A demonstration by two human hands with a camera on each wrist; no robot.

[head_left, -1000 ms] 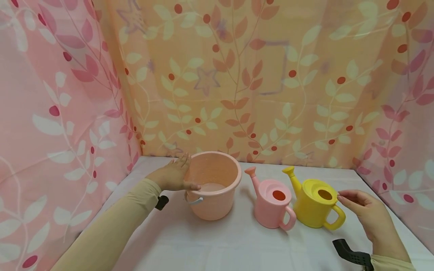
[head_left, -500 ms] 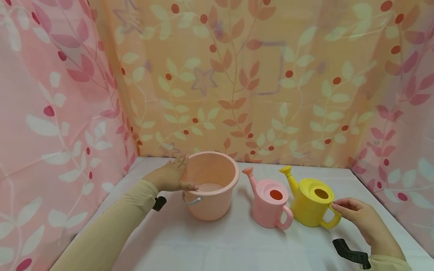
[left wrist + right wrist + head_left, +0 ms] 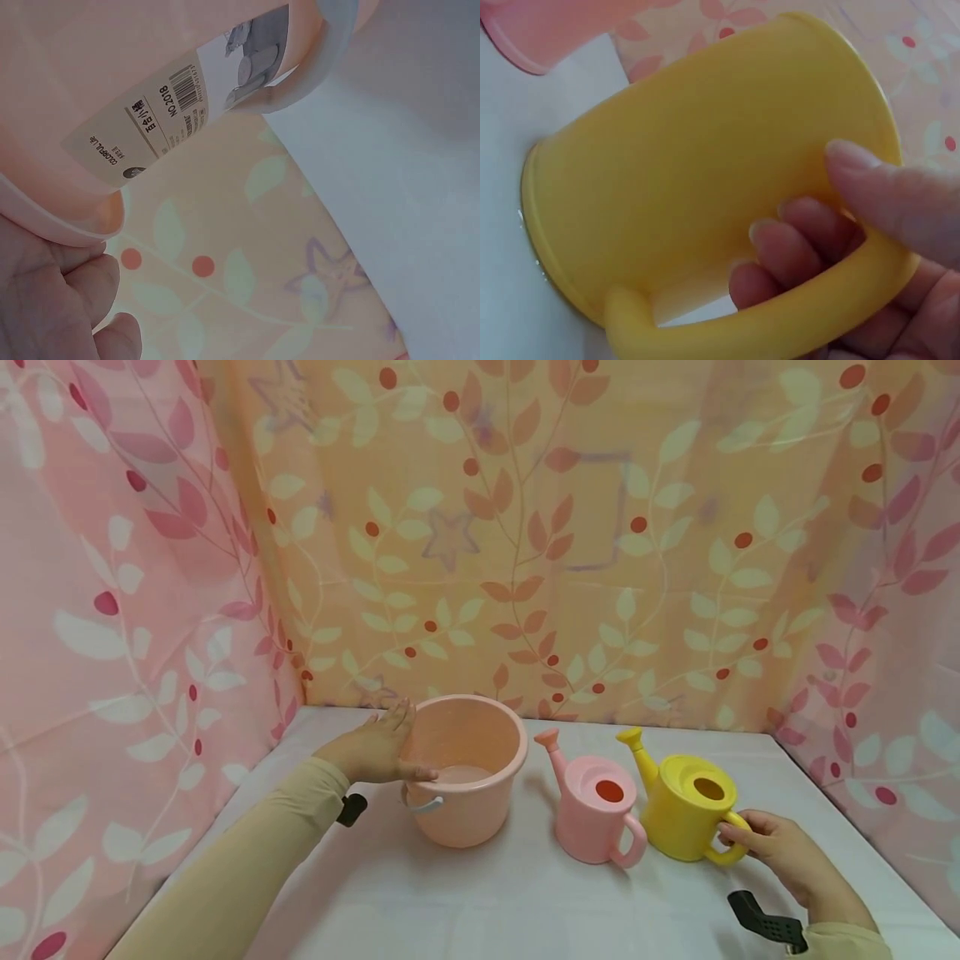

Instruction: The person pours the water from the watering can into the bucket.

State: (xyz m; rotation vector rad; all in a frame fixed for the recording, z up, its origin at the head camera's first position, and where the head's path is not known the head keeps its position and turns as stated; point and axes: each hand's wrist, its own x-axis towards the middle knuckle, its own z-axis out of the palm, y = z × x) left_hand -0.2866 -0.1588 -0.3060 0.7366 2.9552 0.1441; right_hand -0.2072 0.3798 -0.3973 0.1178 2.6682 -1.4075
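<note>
A peach-pink bucket (image 3: pixel 472 814) stands upright on the table, its printed label visible in the left wrist view. My left hand (image 3: pixel 371 750) rests on the bucket's left rim, fingers spread along it and thumb reaching over the near edge. To the right stands a yellow watering can (image 3: pixel 678 818), spout toward the back left. My right hand (image 3: pixel 783 852) grips its handle (image 3: pixel 810 315); in the right wrist view, the fingers pass through the loop and the thumb lies on top. A pink watering can (image 3: pixel 588 827) stands between the bucket and the yellow can.
A white cloth covers the table (image 3: pixel 487 914). Leaf-patterned curtains enclose it, with an orange one (image 3: pixel 517 543) behind and pink ones at both sides. The bucket's pale handle (image 3: pixel 426 806) hangs down at its left side. Black wrist mounts (image 3: pixel 765 922) sit on both arms.
My right hand has moved left and slightly down, from beside the yellow watering can to gripping its handle. The left hand still rests on the bucket. The head view has shifted slightly.
</note>
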